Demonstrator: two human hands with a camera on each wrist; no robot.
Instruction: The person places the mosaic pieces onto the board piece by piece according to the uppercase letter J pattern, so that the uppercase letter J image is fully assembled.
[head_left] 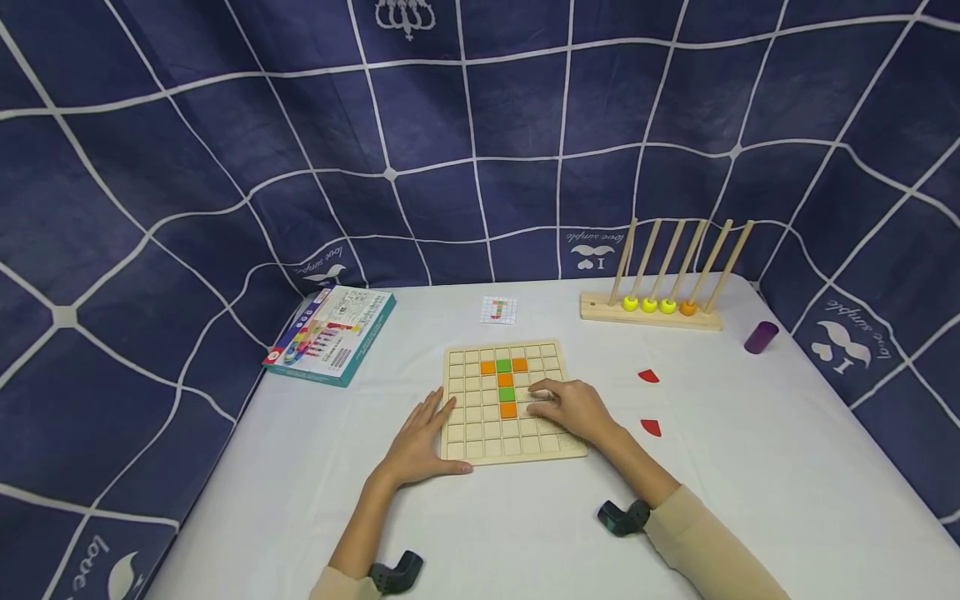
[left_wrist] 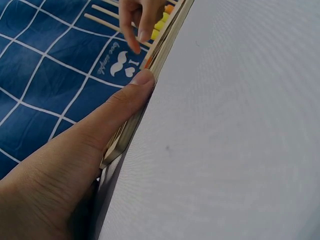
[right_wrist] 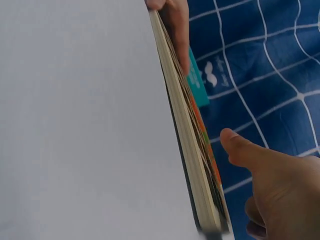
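Note:
A wooden grid board [head_left: 476, 433] lies on the white table, with several orange and green square tiles set in its cells. Three tiles form a row near the far side; a column runs down from the middle one to an orange tile [head_left: 508, 410]. My left hand [head_left: 416, 446] rests along the board's left side with fingers spread, its thumb [left_wrist: 125, 100] at the near corner. Over the right half of the board hovers my right hand [head_left: 573, 408], index finger and thumb apart beside the column. Nothing shows between them. In the right wrist view its thumb [right_wrist: 245, 150] points toward the tiles.
Behind the board lies a small pattern card [head_left: 498, 310]. A teal game box [head_left: 330, 337] is at the left. At the back right stands a peg rack [head_left: 637, 312] with yellow and orange beads, near a purple cylinder [head_left: 761, 337]. Red wedges [head_left: 651, 427] lie right of the board.

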